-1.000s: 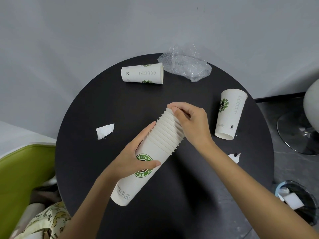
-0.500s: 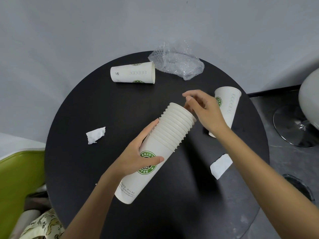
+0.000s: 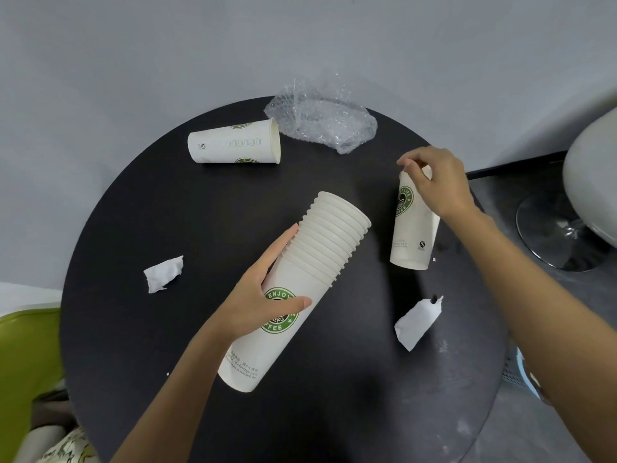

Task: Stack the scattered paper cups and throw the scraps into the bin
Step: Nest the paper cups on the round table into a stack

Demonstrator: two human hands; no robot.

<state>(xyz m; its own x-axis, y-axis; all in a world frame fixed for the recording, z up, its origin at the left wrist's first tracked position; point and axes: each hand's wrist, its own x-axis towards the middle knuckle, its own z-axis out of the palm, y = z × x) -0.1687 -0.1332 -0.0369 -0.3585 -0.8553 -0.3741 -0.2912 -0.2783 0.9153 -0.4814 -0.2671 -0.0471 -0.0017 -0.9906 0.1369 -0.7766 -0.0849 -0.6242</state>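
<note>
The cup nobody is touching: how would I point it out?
Find the round black table and look to its far edge, where crumpled bubble wrap lies. Just left of it lies the loose cup, on its side, mouth toward the wrap. Unlike the stack and the other cup, no hand holds it.

Over round black table (image 3: 167, 329), left hand (image 3: 263, 302) grips tilted stack of nested paper cups (image 3: 327, 235). Right of stack: right hand (image 3: 437, 182) pinches rim of single paper cup (image 3: 412, 235). Beyond stack: cup on its side (image 3: 233, 145), bubble wrap (image 3: 324, 121) just beside. Left of stack, crumpled paper scrap (image 3: 163, 274); right of stack, flat paper scrap (image 3: 417, 320).
</note>
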